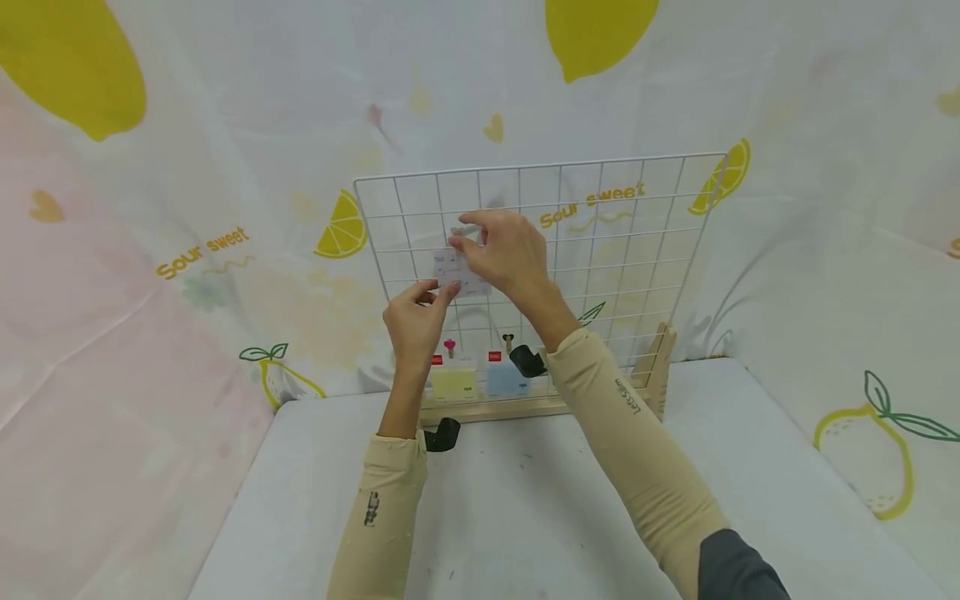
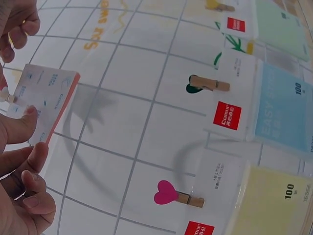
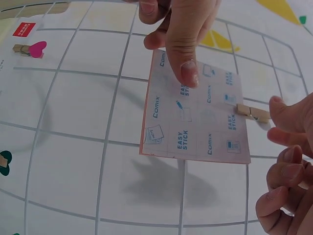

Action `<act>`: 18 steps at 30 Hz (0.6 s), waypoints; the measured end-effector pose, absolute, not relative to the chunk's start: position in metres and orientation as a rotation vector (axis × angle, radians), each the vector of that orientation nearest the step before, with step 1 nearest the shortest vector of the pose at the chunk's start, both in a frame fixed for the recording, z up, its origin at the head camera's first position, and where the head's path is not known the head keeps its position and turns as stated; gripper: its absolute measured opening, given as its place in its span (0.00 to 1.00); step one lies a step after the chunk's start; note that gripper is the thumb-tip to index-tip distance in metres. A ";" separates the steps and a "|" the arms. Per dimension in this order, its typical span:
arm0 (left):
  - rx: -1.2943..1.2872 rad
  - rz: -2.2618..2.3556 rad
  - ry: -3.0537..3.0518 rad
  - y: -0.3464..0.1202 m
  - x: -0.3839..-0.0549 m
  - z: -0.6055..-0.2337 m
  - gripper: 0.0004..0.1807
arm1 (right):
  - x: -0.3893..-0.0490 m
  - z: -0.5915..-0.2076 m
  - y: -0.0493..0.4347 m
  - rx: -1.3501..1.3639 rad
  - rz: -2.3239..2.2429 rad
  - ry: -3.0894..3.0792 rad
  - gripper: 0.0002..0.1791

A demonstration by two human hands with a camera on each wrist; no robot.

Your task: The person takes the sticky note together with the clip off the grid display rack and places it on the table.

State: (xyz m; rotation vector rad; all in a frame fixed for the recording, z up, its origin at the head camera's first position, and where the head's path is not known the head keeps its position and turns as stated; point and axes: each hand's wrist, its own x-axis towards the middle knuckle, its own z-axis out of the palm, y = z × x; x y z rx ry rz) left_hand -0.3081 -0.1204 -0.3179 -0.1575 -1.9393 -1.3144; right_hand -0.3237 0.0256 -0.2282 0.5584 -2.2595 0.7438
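Pale paper makes up the orange-edged sticky pad (image 3: pixel 195 129), which is at the left half of the wire grid (image 1: pixel 540 167), a wooden clip (image 3: pixel 253 113) at its top edge. The left hand (image 1: pixel 417 321) pinches it near its lower left corner. The right hand (image 1: pixel 512 250) has a parted grip, thumb and forefinger just beside the clip. Yellow (image 1: pixel 454 384) and blue pads (image 1: pixel 507 380) line the grid's lower edge.

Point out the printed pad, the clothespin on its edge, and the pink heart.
Printed pad (image 3: pixel 198 120), right wrist view, printed face.
Clothespin (image 3: pixel 250 112), right wrist view, wooden body.
Pink heart (image 2: pixel 166 192), left wrist view, middle of its face.
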 end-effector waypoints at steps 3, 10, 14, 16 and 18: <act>-0.153 -1.321 -1.937 -0.120 -0.308 -0.318 0.18 | -0.324 -0.228 0.026 0.553 0.737 -2.262 0.19; -0.148 -1.330 -1.937 -0.120 -0.308 -0.319 0.18 | -0.325 -0.229 0.025 0.527 0.732 -2.293 0.19; -0.155 -1.329 -1.936 -0.120 -0.308 -0.320 0.17 | -0.326 -0.230 0.026 0.507 0.735 -2.309 0.18; -0.156 -1.327 -1.933 -0.121 -0.309 -0.320 0.16 | -0.327 -0.230 0.025 0.506 0.745 -2.316 0.18; -0.156 -1.322 -1.931 -0.121 -0.309 -0.321 0.16 | -0.327 -0.230 0.025 0.510 0.758 -2.317 0.18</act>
